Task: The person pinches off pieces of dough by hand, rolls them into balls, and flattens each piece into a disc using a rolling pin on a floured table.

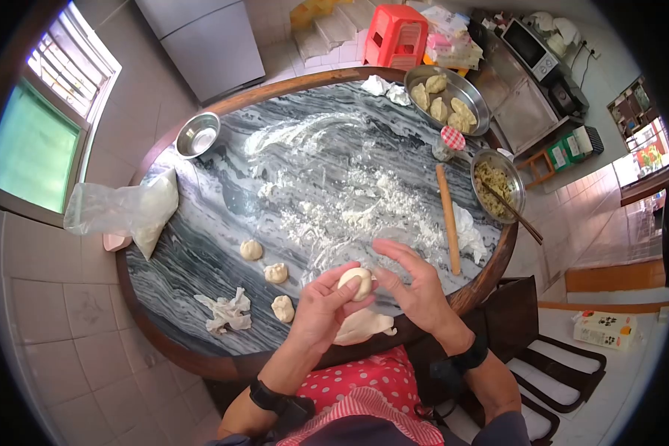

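A round ball of pale dough (355,283) is held in my left hand (325,306), its thumb pressed on the dough. My right hand (416,292) is just to the right of it, fingers apart and holding nothing. Below both hands a larger flat piece of dough (363,328) lies at the table's near edge. Three small dough lumps, one (251,250) farthest back, another (276,273) in the middle and one (282,308) nearest, rest left of my hands. Loose flour (364,204) is spread over the marble table (223,201).
A rolling pin (449,219) lies at the right. Beyond it are a bowl of filling (499,182) with chopsticks, a jar (449,143) and a pan (477,100) of shaped dough. A metal bowl (198,135), flour bag (156,204) and crumpled tissue (228,310) are on the left.
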Action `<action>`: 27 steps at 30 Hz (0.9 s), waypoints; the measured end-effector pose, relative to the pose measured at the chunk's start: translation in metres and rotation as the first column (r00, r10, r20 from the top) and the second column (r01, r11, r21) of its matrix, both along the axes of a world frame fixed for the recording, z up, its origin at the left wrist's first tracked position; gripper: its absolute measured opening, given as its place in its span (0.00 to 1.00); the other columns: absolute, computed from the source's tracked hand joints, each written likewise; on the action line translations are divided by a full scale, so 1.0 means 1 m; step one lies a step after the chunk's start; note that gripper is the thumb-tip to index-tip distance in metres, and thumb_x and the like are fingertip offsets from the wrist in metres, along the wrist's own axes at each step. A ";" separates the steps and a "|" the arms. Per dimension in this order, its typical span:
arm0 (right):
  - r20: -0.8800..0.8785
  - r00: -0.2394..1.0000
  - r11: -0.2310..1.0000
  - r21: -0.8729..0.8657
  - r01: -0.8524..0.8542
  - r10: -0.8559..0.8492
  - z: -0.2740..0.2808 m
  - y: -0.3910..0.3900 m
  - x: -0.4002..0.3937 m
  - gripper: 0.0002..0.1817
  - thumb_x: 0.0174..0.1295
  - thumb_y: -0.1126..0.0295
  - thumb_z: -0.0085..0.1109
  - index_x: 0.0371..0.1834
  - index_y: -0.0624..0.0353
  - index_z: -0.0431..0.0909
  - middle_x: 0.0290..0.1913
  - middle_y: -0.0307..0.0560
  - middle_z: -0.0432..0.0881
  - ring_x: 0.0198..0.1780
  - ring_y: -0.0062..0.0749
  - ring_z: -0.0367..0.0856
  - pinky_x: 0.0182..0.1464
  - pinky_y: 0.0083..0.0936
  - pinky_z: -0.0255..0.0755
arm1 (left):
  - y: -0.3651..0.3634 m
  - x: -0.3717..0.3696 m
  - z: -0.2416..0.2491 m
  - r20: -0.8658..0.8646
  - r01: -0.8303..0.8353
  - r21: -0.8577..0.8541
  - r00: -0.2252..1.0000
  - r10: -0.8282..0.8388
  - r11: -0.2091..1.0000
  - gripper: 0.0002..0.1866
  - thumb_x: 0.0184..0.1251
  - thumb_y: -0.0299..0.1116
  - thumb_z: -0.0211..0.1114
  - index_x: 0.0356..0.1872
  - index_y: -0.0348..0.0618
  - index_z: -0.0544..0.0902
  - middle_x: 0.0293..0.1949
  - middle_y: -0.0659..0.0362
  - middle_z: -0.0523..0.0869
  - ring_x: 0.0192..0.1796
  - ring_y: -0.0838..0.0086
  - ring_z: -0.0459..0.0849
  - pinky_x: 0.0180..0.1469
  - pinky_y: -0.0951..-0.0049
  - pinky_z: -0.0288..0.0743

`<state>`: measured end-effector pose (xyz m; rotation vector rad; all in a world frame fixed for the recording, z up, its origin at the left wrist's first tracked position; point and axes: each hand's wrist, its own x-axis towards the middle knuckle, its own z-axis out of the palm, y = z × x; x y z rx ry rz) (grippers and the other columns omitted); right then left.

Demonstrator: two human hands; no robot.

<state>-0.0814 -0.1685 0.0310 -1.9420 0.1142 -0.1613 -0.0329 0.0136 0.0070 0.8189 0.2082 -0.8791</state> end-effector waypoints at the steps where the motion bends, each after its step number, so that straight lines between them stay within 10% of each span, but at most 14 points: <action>1: -0.016 1.000 1.000 -0.004 0.000 0.000 -0.001 -0.001 -0.002 0.20 0.68 0.65 0.62 0.59 0.66 0.78 0.61 0.58 0.80 0.64 0.43 0.77 0.66 0.32 0.68 | 0.003 0.001 0.000 -0.003 -0.003 0.004 1.000 0.003 1.000 0.20 0.74 0.28 0.62 0.64 0.34 0.74 0.53 0.51 0.85 0.58 0.60 0.84 0.58 0.65 0.84; 8: -0.323 0.938 0.979 0.116 0.169 -0.124 -0.040 -0.037 -0.034 0.18 0.65 0.68 0.63 0.54 0.68 0.80 0.54 0.54 0.84 0.57 0.39 0.82 0.61 0.30 0.72 | 0.107 0.037 -0.038 0.125 -0.220 0.305 0.974 0.190 0.927 0.17 0.74 0.36 0.63 0.59 0.43 0.80 0.47 0.61 0.88 0.46 0.77 0.85 0.49 0.72 0.80; 12: -0.322 0.936 0.989 -0.022 0.144 -0.143 -0.049 -0.036 -0.051 0.18 0.63 0.69 0.64 0.53 0.66 0.80 0.53 0.55 0.84 0.56 0.43 0.82 0.60 0.32 0.72 | 0.172 0.076 -0.057 0.271 -0.439 0.439 0.897 0.350 0.784 0.16 0.69 0.25 0.63 0.57 0.38 0.79 0.47 0.59 0.86 0.45 0.74 0.85 0.49 0.72 0.80; 18: -0.237 0.945 0.913 -0.287 -0.291 0.226 -0.060 -0.015 -0.070 0.29 0.54 0.69 0.71 0.61 0.61 0.76 0.61 0.56 0.78 0.61 0.53 0.75 0.63 0.39 0.70 | 0.178 0.095 -0.102 0.378 -0.549 0.580 0.836 0.399 0.601 0.19 0.63 0.21 0.68 0.54 0.33 0.76 0.43 0.57 0.84 0.44 0.72 0.85 0.49 0.70 0.82; 20: -0.244 0.930 0.871 -0.347 -0.348 0.274 -0.070 -0.015 -0.075 0.36 0.52 0.68 0.73 0.67 0.58 0.71 0.64 0.55 0.74 0.64 0.51 0.73 0.65 0.40 0.68 | 0.181 0.097 -0.120 0.399 -0.528 0.630 0.849 0.346 0.570 0.17 0.65 0.27 0.69 0.53 0.31 0.78 0.44 0.57 0.85 0.45 0.75 0.84 0.49 0.72 0.81; 23: -0.227 0.903 0.722 -0.544 -0.428 0.364 -0.081 -0.011 -0.081 0.41 0.52 0.63 0.74 0.70 0.56 0.66 0.63 0.55 0.73 0.63 0.50 0.73 0.64 0.41 0.69 | 0.178 0.096 -0.116 0.461 -0.409 0.876 0.867 -0.190 0.257 0.21 0.70 0.36 0.67 0.55 0.27 0.82 0.46 0.54 0.86 0.43 0.79 0.82 0.46 0.77 0.76; 26: -0.292 0.935 0.886 -0.354 -0.300 0.200 -0.093 -0.001 -0.089 0.38 0.52 0.60 0.74 0.66 0.58 0.70 0.60 0.56 0.75 0.59 0.51 0.76 0.59 0.40 0.72 | 0.195 0.100 -0.146 0.666 -0.621 0.710 0.745 -0.029 0.333 0.22 0.71 0.36 0.67 0.58 0.29 0.81 0.47 0.53 0.85 0.44 0.76 0.82 0.46 0.75 0.75; 27: -0.297 0.934 0.888 -0.351 -0.298 0.197 -0.096 0.001 -0.089 0.38 0.52 0.60 0.74 0.66 0.58 0.70 0.60 0.56 0.75 0.59 0.51 0.76 0.59 0.40 0.72 | 0.195 0.096 -0.143 0.632 -0.626 0.773 0.744 -0.217 0.102 0.21 0.72 0.35 0.65 0.60 0.32 0.80 0.49 0.51 0.84 0.47 0.72 0.81 0.49 0.72 0.75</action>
